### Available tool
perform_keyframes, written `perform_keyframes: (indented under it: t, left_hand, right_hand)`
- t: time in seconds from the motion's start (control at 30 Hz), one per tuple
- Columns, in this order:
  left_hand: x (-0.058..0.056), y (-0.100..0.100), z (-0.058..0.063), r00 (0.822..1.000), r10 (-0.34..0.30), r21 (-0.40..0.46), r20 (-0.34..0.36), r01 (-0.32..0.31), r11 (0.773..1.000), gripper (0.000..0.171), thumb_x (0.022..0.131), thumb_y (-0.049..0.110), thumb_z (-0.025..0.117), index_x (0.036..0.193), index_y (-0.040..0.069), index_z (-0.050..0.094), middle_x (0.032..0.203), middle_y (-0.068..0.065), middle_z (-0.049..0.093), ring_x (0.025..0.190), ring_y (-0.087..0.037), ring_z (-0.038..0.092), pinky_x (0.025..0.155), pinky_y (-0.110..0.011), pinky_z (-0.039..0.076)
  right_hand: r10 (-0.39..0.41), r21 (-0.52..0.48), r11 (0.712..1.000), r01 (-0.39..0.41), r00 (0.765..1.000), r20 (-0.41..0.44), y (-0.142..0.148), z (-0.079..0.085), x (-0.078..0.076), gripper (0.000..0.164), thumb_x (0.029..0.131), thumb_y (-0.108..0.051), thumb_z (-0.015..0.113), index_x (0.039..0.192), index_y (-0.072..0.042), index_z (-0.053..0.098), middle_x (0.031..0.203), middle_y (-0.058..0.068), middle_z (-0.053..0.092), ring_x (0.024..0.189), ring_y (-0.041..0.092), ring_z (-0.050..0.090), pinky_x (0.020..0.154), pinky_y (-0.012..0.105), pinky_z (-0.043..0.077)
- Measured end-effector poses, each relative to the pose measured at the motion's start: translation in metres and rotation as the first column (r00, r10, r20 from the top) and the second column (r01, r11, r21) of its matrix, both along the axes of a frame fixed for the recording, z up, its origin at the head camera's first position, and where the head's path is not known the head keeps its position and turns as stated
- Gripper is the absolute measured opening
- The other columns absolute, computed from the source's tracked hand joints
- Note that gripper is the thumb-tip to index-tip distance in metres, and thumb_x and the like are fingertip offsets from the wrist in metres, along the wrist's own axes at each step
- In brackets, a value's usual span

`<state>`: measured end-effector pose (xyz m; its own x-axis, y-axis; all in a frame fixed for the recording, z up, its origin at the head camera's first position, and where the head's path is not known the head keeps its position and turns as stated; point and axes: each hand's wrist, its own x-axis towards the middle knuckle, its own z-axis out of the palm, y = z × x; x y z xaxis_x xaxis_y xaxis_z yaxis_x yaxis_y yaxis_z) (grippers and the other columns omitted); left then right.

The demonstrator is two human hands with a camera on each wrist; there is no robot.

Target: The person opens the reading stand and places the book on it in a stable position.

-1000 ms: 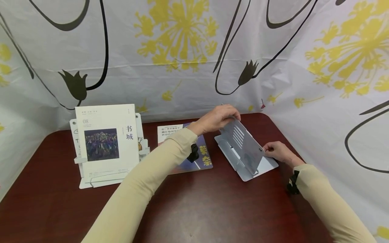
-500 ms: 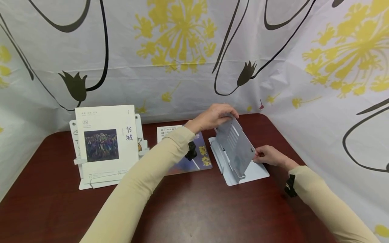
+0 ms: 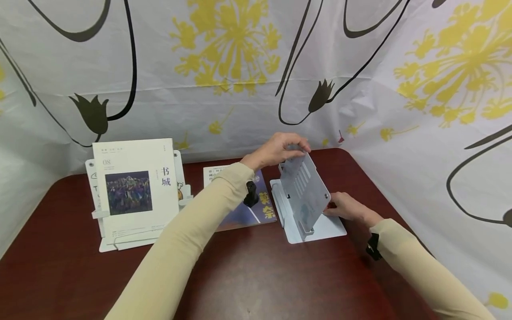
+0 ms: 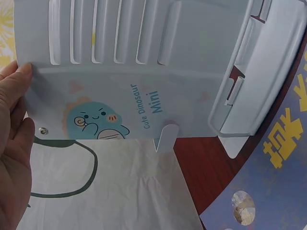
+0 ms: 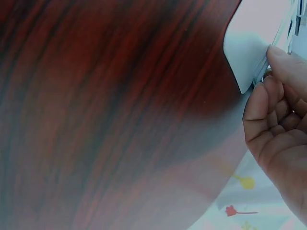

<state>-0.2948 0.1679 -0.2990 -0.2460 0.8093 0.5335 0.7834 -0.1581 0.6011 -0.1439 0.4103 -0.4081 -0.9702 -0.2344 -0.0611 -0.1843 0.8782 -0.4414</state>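
A pale blue metal book stand (image 3: 306,189) is at the right of the table, its slotted panel tilted up from a flat base plate (image 3: 320,230). My left hand (image 3: 276,150) grips the panel's upper far corner between thumb and fingers. In the left wrist view, the panel (image 4: 192,96) bears a cartoon dinosaur, and a small clip sticks out at one edge. Behind the panel, my right hand (image 3: 349,206) is low over the base. The right wrist view has my right hand (image 5: 280,115) pinching a thin part beside the white base plate (image 5: 247,43); its exact shape is hidden.
A white book (image 3: 136,186) leans on another stand (image 3: 96,178) at the left. Between the stands, a blue and white book (image 3: 240,218) lies flat, partly under my left sleeve. Patterned cloth (image 3: 224,58) hangs behind the dark red table (image 3: 264,271).
The blue book stand has slid left and turned slightly, its panel staying raised. Both hands have moved left with it, the left keeping its grip on the corner.
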Motion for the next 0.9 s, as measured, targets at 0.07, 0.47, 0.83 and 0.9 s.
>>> perform_keyframes:
  t: [0.07, 0.47, 0.83, 0.9]
  left_hand:
    - [0.0, 0.001, 0.001, 1.0, 0.009, -0.004, 0.01, -0.009, 1.0, 0.014, 0.084, 0.004, 0.068, 0.097, 0.003, 0.07, 0.107, -0.01, 0.068, 0.12, -0.019, 0.055, 0.098, -0.016, 0.04]
    - [0.0, -0.001, 0.003, 0.997, 0.012, -0.035, 0.073, -0.009, 0.999, 0.016, 0.086, 0.006, 0.066, 0.101, 0.003, 0.07, 0.111, -0.009, 0.067, 0.124, -0.02, 0.051, 0.098, -0.02, 0.042]
    - [0.0, 0.0, 0.001, 0.998, 0.006, -0.021, 0.065, -0.005, 1.0, 0.016, 0.085, 0.006, 0.067, 0.101, 0.003, 0.07, 0.111, -0.01, 0.067, 0.122, -0.021, 0.052, 0.099, -0.017, 0.04]
    - [0.0, 0.0, 0.001, 0.998, 0.006, -0.015, 0.066, -0.005, 1.0, 0.016, 0.085, 0.006, 0.067, 0.101, 0.002, 0.07, 0.111, -0.011, 0.067, 0.122, -0.021, 0.052, 0.099, -0.017, 0.04]
  right_hand:
    - [0.004, -0.001, 1.0, -0.004, 1.0, -0.003, 0.0, 0.0, 0.0, 0.017, 0.08, -0.005, 0.072, 0.096, -0.006, 0.064, 0.076, -0.003, 0.059, 0.066, 0.011, 0.05, 0.059, 0.024, 0.042]
    - [0.004, -0.204, 0.979, 0.007, 0.999, 0.053, 0.012, -0.005, 0.007, 0.008, 0.087, -0.011, 0.067, 0.084, -0.007, 0.061, 0.079, -0.001, 0.059, 0.068, 0.006, 0.049, 0.06, 0.02, 0.041]
    - [0.031, -0.425, 0.905, 0.035, 0.989, 0.147, 0.017, -0.01, 0.007, 0.01, 0.091, -0.01, 0.062, 0.088, 0.0, 0.06, 0.076, 0.004, 0.058, 0.067, 0.009, 0.053, 0.06, 0.026, 0.049]
    - [0.016, -0.447, 0.893, 0.056, 0.988, 0.156, 0.019, -0.012, 0.008, 0.013, 0.092, -0.011, 0.061, 0.089, 0.002, 0.06, 0.076, 0.004, 0.057, 0.068, 0.009, 0.054, 0.062, 0.026, 0.05]
